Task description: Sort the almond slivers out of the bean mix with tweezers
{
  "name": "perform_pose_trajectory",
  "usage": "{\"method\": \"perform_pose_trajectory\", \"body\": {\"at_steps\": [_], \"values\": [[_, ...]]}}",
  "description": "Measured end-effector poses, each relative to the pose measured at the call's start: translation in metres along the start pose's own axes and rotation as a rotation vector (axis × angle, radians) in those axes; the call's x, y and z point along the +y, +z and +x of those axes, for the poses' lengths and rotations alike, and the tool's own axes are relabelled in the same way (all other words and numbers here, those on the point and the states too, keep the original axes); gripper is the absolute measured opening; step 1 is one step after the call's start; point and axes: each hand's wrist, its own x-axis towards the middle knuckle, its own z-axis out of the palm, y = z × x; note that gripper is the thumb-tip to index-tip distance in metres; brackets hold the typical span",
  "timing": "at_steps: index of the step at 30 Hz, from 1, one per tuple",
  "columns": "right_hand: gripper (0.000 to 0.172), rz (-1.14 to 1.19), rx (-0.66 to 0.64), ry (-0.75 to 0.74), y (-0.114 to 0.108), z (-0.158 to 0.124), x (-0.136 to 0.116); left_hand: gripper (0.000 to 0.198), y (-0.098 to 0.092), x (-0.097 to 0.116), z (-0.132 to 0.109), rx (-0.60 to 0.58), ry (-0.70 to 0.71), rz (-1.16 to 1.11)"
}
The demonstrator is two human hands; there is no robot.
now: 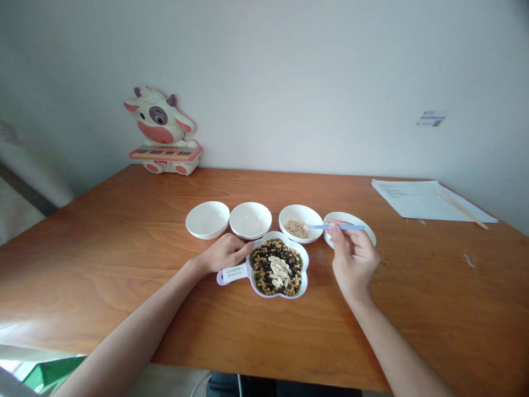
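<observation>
My left hand (228, 252) is closed on the left rim of a flower-shaped bowl (305, 275) with a short labelled handle (233, 273). Dark and yellow grains fill this bowl, and a small heap of pale flat seeds (280, 271) lies on top in the middle. In my right hand (354, 259) I pinch a slim light-blue utensil (326, 226). Its far end dips into a white bowl (289, 211) that has pale seeds (296, 229) in the bottom; the tip is too small to make out. Behind my right fingers, another white bowl (345, 216) is partly hidden.
Two more white bowls, one (208, 220) at the left end and one (250, 220) beside it, continue the row. A cow-shaped toy keyboard (165, 135) stands at the back left of the wooden table (264, 336). Papers (417, 199) with a thin stick (463, 209) lie at the back right.
</observation>
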Motion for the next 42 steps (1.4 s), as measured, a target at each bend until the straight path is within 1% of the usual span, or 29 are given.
{"method": "perform_pose_trajectory", "body": {"at_steps": [7,16,21,24,27,32,36,39,42], "values": [[0.019,-0.007,0.002,-0.013,0.0,0.001,-0.003,0.061,-0.001,0.002,0.0,-0.03,-0.053,-0.007],[0.02,0.02,0.0,0.006,0.002,0.002,-0.003,0.059,-0.001,0.001,0.0,-0.01,-0.013,-0.005],[0.018,0.039,-0.046,0.005,0.003,0.001,-0.006,0.06,-0.001,0.0,0.0,-0.018,-0.017,-0.027],[0.014,0.054,-0.108,-0.004,0.004,-0.001,-0.009,0.061,-0.001,0.0,0.0,-0.031,-0.035,-0.035],[0.012,0.064,-0.191,-0.014,0.005,-0.003,-0.01,0.061,-0.001,0.0,0.0,-0.024,-0.014,-0.029],[0.007,0.133,-0.384,0.034,0.007,-0.009,-0.013,0.062,-0.001,0.001,0.0,-0.013,-0.012,-0.008],[0.007,0.179,-0.528,0.067,0.008,-0.015,-0.015,0.061,-0.001,0.001,0.0,-0.015,-0.029,0.0],[0.009,0.129,-0.627,0.07,0.006,-0.018,-0.016,0.061,-0.001,0.001,0.0,-0.02,-0.023,-0.008],[0.01,0.022,-0.708,0.006,0.004,-0.019,-0.016,0.061,-0.001,0.001,0.0,-0.007,-0.018,-0.011]]}}
